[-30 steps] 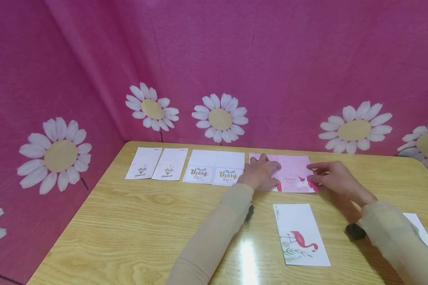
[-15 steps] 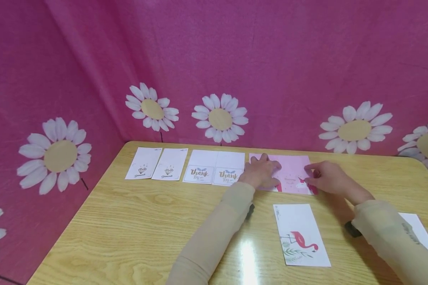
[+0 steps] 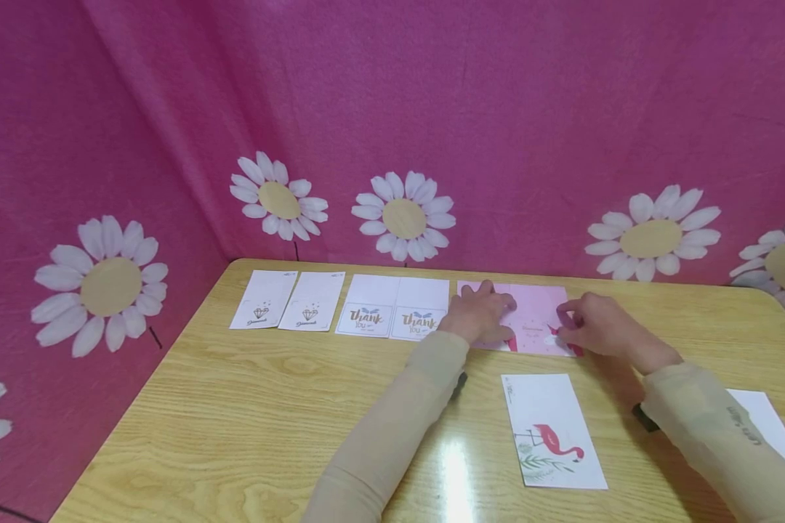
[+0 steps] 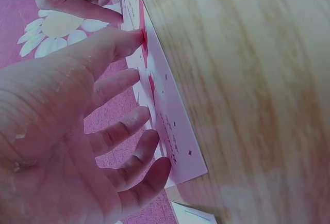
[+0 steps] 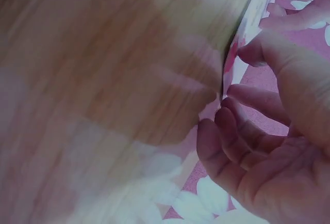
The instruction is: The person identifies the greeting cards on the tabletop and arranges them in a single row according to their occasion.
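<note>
Two pink unicorn cards lie edge to edge near the back of the table. My left hand [image 3: 474, 316] spreads its fingers over the left pink card [image 3: 502, 289], covering much of it. In the left wrist view, thumb and fingertips of the left hand [image 4: 77, 126] rest along a pink card [image 4: 180, 154]. At the right pink card [image 3: 535, 309], my right hand [image 3: 602, 327] touches the right side with thumb and index finger, a gap between them. The right wrist view shows the right hand's [image 5: 273, 131] other fingers bent beside the card's edge.
Left of the pink cards, two "Thank you" cards [image 3: 392, 290] and two diamond cards [image 3: 314, 290] continue the row. A white flamingo card [image 3: 543, 399] lies nearer the front. Another white card [image 3: 775, 428] is partly under the right sleeve. A pink flowered cloth [image 3: 510, 145] hangs behind.
My right hand has shifted slightly left, and the right pink card's edge has moved in a little with it. The left hand has stayed nearly still.
</note>
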The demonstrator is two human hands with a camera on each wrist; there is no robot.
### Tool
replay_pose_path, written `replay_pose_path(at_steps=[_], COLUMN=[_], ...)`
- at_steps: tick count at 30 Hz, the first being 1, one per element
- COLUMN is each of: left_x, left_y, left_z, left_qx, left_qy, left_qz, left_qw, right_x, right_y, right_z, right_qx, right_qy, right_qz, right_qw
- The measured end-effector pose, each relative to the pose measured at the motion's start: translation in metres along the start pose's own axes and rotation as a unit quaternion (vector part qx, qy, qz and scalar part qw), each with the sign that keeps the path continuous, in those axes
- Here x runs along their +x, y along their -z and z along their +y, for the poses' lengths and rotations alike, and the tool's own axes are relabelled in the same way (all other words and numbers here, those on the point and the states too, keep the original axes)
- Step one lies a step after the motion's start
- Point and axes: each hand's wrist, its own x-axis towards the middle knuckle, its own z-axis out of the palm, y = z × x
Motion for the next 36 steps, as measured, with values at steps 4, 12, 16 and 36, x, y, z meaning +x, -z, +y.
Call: replay_pose_path(at_steps=[4, 12, 16, 36], left_x=[0.000, -0.002, -0.002, -0.017], left_y=[0.000, 0.003, 0.003, 0.004], left_z=[0.000, -0.001, 0.000, -0.006], left_qx=[-0.004, -0.003, 0.001, -0.092], left_qy=[-0.002, -0.008, -0.012, -0.122], left_qz=[0.002, -0.009, -0.006, 0.024], left_qw=[1.0000, 0.9999, 0.9999, 0.9880], right_x=[0.000, -0.005, -0.007, -0.047], right_y=[-0.001, -0.004, -0.004, 0.004], right_z=[0.001, 0.008, 0.013, 0.004], right_qx=[-0.033, -0.030, -0.014, 0.037], right_qy=[0.018, 0.038, 0.044, 0.089], right_qz=[0.016, 0.038, 0.053, 0.127], right_qw=[0.999, 0.998, 0.998, 0.987])
